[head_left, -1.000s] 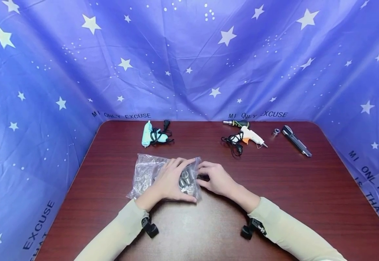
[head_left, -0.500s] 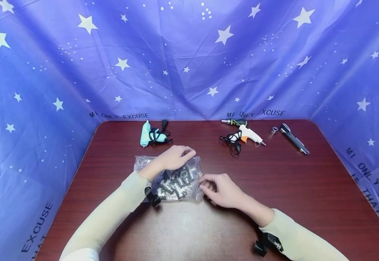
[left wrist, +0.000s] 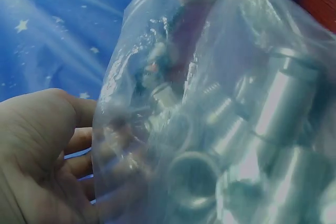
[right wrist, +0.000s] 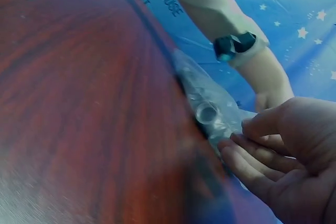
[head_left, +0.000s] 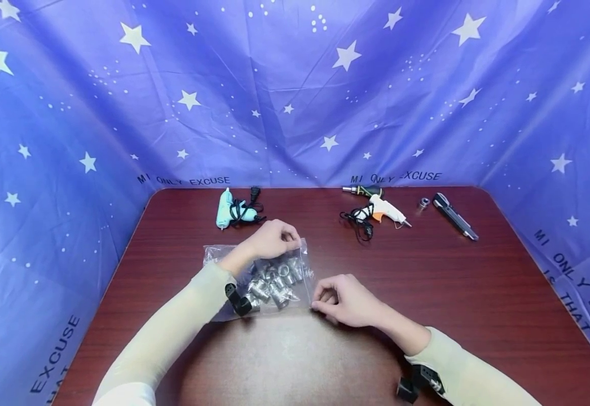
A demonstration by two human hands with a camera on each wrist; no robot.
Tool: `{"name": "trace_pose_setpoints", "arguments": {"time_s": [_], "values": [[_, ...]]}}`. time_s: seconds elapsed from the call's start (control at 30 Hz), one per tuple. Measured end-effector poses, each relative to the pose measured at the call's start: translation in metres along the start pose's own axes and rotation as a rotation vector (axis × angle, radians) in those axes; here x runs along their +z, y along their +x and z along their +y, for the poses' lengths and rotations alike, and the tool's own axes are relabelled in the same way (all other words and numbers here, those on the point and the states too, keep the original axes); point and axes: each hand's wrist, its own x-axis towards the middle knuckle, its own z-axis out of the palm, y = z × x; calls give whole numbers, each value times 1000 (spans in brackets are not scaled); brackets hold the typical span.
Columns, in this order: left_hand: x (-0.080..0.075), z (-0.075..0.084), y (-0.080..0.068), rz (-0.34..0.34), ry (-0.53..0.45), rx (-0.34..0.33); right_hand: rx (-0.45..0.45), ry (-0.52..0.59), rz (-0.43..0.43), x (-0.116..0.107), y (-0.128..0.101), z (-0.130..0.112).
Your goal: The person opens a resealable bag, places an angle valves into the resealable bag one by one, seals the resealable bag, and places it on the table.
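Observation:
A clear plastic bag lies on the table at centre, with several shiny metal sockets inside. My left hand reaches over the bag and pinches its far right corner. At the near right corner my right hand pinches the bag's edge between thumb and fingers. Up close in the left wrist view, the bag bulges around hollow metal cylinders, next to the left hand. The right wrist view has the right hand at the bag's edge, its grip partly blurred.
A light blue glue gun with a wrapped black cord sits at the back left. Towards the back right are a screwdriver, a white-and-orange glue gun, a single metal socket and a utility knife. Starry blue cloth surrounds the table.
My left hand has lifted off the middle of the bag and moved to its far right corner. The right hand has slid nearer, down to the near right corner. The bag's right edge looks straighter.

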Motion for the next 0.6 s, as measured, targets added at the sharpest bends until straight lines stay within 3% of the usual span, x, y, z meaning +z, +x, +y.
{"name": "trace_pose_setpoints", "arguments": {"time_s": [0.17,0.33,0.47,0.6], "values": [[-12,2,-9,116,-224,-64,-94,-87,153,-17,-1,-4],[-24,9,-19,263,-447,-72,-182,-207,309,-43,0,-13],[-31,19,-27,359,-640,-26,-232,-231,378,-69,1,-23],[-36,30,-34,452,-782,94,-272,-253,454,-95,-1,-37]]}}
